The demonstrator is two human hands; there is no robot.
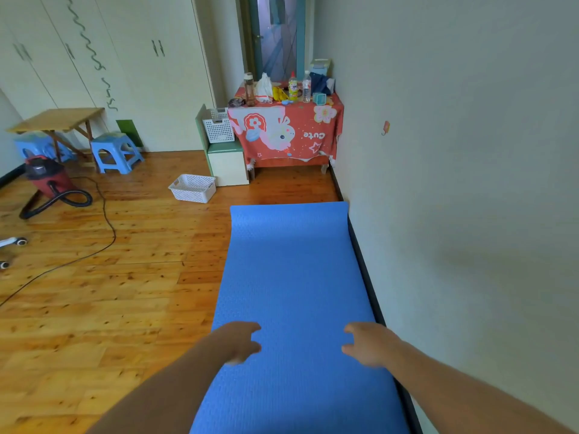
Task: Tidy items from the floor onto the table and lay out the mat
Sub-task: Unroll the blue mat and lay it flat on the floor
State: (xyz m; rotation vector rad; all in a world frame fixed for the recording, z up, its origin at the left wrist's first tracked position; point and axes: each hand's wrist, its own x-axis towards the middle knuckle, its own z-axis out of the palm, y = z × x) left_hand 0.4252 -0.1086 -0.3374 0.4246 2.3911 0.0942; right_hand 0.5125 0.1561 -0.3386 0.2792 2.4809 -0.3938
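Note:
A blue mat lies unrolled flat on the wooden floor, its right edge along the wall's dark skirting. My left hand hovers over the mat's left side, fingers spread, holding nothing. My right hand is over the mat's right side, fingers loosely curled and empty. At the far end stands a table draped in a red cartoon cloth, crowded with bottles, a white bag and small boxes.
A white basket lies on the floor near a green-topped cabinet. A red vacuum with hose and a black cable are at the left. Blue stools and a wooden folding table stand by the wardrobe.

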